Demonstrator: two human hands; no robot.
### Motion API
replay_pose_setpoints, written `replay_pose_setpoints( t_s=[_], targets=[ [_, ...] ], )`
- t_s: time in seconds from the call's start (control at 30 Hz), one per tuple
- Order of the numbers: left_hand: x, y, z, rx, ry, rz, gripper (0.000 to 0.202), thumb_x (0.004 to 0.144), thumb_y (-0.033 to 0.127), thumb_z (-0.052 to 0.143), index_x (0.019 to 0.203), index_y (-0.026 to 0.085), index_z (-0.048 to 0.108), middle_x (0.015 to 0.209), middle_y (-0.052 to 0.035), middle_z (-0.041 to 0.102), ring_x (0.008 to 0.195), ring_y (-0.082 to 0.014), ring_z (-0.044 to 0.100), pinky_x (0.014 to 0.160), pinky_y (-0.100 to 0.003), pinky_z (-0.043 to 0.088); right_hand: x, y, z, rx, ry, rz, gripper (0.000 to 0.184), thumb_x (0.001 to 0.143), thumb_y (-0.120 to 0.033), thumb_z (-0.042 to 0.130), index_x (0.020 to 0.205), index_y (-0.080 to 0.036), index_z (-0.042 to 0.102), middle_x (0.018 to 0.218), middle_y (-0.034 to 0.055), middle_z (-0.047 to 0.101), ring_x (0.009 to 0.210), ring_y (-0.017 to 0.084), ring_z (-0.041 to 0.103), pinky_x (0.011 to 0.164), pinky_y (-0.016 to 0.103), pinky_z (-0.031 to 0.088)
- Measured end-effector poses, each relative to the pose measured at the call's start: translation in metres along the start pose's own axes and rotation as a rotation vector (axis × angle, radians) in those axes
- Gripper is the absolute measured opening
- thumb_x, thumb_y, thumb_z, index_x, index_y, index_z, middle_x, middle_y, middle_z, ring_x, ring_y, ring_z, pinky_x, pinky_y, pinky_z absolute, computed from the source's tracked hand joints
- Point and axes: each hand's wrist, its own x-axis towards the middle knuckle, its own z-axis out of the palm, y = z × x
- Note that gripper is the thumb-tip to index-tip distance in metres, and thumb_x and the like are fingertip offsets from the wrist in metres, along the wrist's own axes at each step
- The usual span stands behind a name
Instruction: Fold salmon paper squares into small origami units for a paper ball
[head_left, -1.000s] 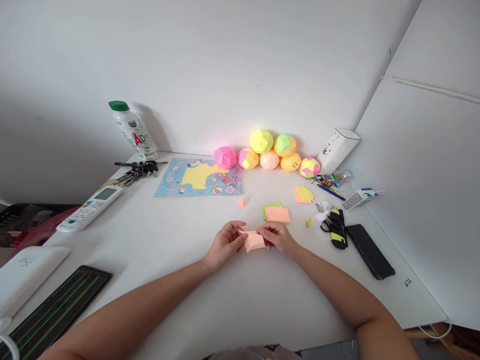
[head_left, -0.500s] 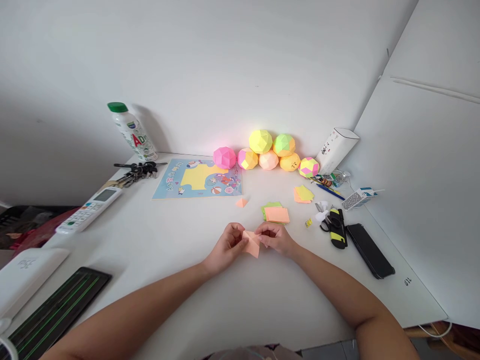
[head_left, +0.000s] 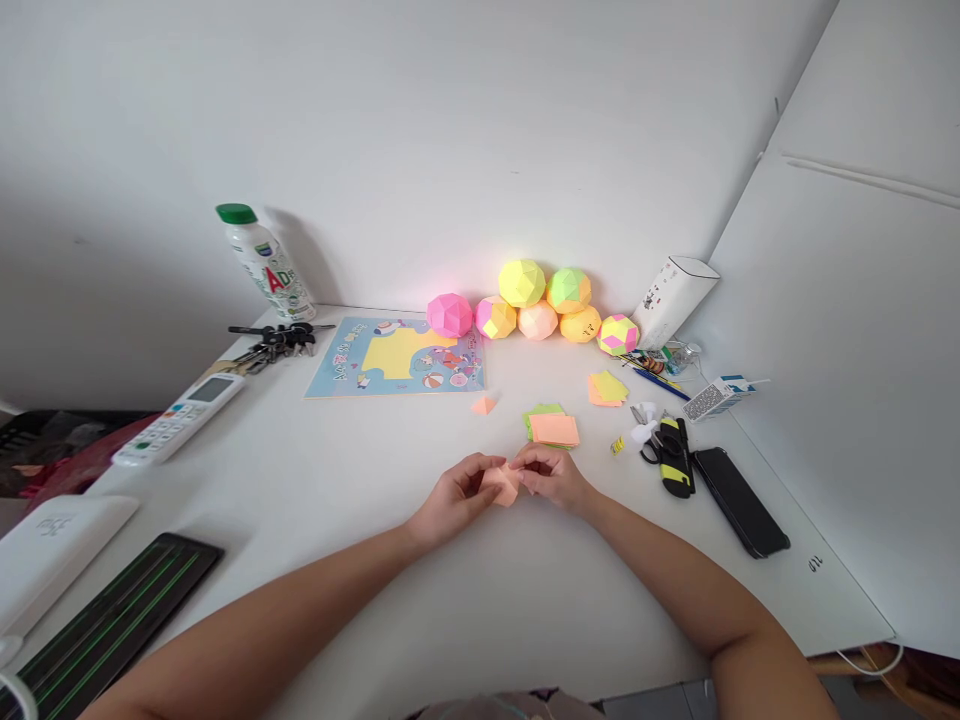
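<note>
A folded peach paper piece (head_left: 504,486) is held between both hands above the white table. My left hand (head_left: 459,498) pinches it from the left, its thumb lying across the near face. On the other side, my right hand (head_left: 553,477) grips the paper's right part between thumb and fingers, which hide some of the folds. Just beyond the hands lies a stack of peach sheets (head_left: 555,430) over green sheets (head_left: 541,411). A small folded peach piece (head_left: 484,405) rests to the left of that stack.
Several faceted paper balls (head_left: 522,284) are piled against the wall, beside a blue printed card (head_left: 322,370). Yellow and peach notes (head_left: 609,388), scissors (head_left: 651,451), a box cutter (head_left: 675,465) and a black phone (head_left: 739,500) lie rightward. A remote (head_left: 180,420) and bottle (head_left: 268,265) are left.
My left fingers have shifted right, over the top of the peach paper. The paper's lower corner has turned up slightly, and less of it shows. The right hand has barely moved.
</note>
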Motion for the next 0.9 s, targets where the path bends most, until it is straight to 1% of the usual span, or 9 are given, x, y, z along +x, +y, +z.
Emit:
replay_pose_setpoints(
  t_s=[0.23, 0.33, 0.4, 0.47, 0.53, 0.63, 0.7, 0.8, 0.9],
  targets=[
    [0.003, -0.001, -0.002, -0.033, 0.070, -0.031, 0.037, 0.077, 0.043, 0.060, 0.105, 0.019, 0.056, 0.083, -0.0031, 0.058, 0.078, -0.0163, 0.057, 0.067, -0.028, 0.048, 0.001, -0.007, 0.002, 0.056, 0.060, 0.031, 0.012, 0.074, -0.029, 0.064, 0.077, -0.018, 0.065, 0.075, -0.0004, 0.052, 0.048, 0.006, 0.043, 0.043, 0.022, 0.035],
    [0.004, -0.002, -0.003, -0.041, 0.064, -0.038, 0.038, 0.078, 0.046, 0.058, 0.104, 0.019, 0.055, 0.086, -0.0044, 0.059, 0.079, -0.0171, 0.056, 0.064, -0.027, 0.048, 0.002, -0.007, 0.001, 0.078, 0.079, 0.056, 0.014, 0.074, -0.031, 0.064, 0.078, -0.018, 0.065, 0.075, -0.0005, 0.052, 0.047, 0.006, 0.043, 0.041, 0.022, 0.033],
    [0.004, -0.002, -0.003, -0.036, 0.054, -0.028, 0.036, 0.079, 0.046, 0.056, 0.102, 0.019, 0.056, 0.083, -0.0034, 0.058, 0.075, -0.0157, 0.055, 0.062, -0.026, 0.047, 0.002, -0.006, 0.001, 0.099, 0.089, 0.063, 0.015, 0.074, -0.032, 0.064, 0.079, -0.018, 0.064, 0.072, -0.0012, 0.052, 0.047, 0.006, 0.044, 0.041, 0.022, 0.033],
    [0.004, -0.003, -0.003, -0.016, 0.073, -0.001, 0.032, 0.080, 0.045, 0.054, 0.098, 0.019, 0.057, 0.079, -0.0015, 0.055, 0.071, -0.0143, 0.053, 0.061, -0.026, 0.047, 0.001, -0.005, 0.000, 0.118, 0.099, 0.072, 0.016, 0.076, -0.034, 0.062, 0.080, -0.018, 0.062, 0.063, -0.0026, 0.050, 0.047, 0.008, 0.045, 0.041, 0.021, 0.033],
    [0.005, -0.003, -0.004, 0.040, 0.135, 0.050, 0.026, 0.080, 0.042, 0.053, 0.093, 0.019, 0.059, 0.077, -0.0005, 0.053, 0.069, -0.0140, 0.051, 0.062, -0.027, 0.048, 0.001, -0.005, 0.000, 0.121, 0.102, 0.083, 0.017, 0.077, -0.035, 0.061, 0.081, -0.018, 0.061, 0.056, -0.0041, 0.048, 0.046, 0.008, 0.044, 0.041, 0.021, 0.033],
    [0.007, -0.001, -0.008, 0.180, 0.222, 0.170, 0.019, 0.080, 0.036, 0.053, 0.087, 0.021, 0.063, 0.079, -0.0019, 0.054, 0.072, -0.0155, 0.052, 0.066, -0.028, 0.046, 0.000, -0.005, 0.001, 0.119, 0.097, 0.089, 0.017, 0.077, -0.034, 0.060, 0.083, -0.018, 0.059, 0.055, -0.0047, 0.048, 0.046, 0.008, 0.044, 0.042, 0.021, 0.034],
    [0.010, 0.000, -0.012, 0.253, 0.247, 0.214, 0.018, 0.078, 0.033, 0.054, 0.085, 0.021, 0.066, 0.084, -0.0040, 0.057, 0.075, -0.0171, 0.053, 0.065, -0.028, 0.045, -0.001, -0.004, 0.001, 0.129, 0.100, 0.090, 0.017, 0.077, -0.034, 0.060, 0.083, -0.017, 0.059, 0.055, -0.0048, 0.048, 0.046, 0.008, 0.045, 0.041, 0.021, 0.034],
    [0.014, 0.001, -0.018, 0.286, 0.300, 0.137, 0.018, 0.077, 0.033, 0.054, 0.081, 0.020, 0.066, 0.079, -0.0030, 0.059, 0.071, -0.0169, 0.054, 0.065, -0.028, 0.044, -0.001, -0.003, 0.000, 0.140, 0.102, 0.091, 0.018, 0.076, -0.033, 0.062, 0.083, -0.017, 0.058, 0.056, -0.0047, 0.049, 0.046, 0.008, 0.045, 0.041, 0.021, 0.034],
    [0.016, 0.000, -0.019, 0.296, 0.282, 0.124, 0.016, 0.077, 0.032, 0.054, 0.078, 0.019, 0.065, 0.076, -0.0017, 0.058, 0.068, -0.0156, 0.053, 0.064, -0.028, 0.043, 0.000, -0.003, -0.001, 0.129, 0.085, 0.094, 0.016, 0.076, -0.030, 0.063, 0.082, -0.016, 0.058, 0.054, -0.0048, 0.049, 0.046, 0.008, 0.045, 0.041, 0.020, 0.035]
  ],
)
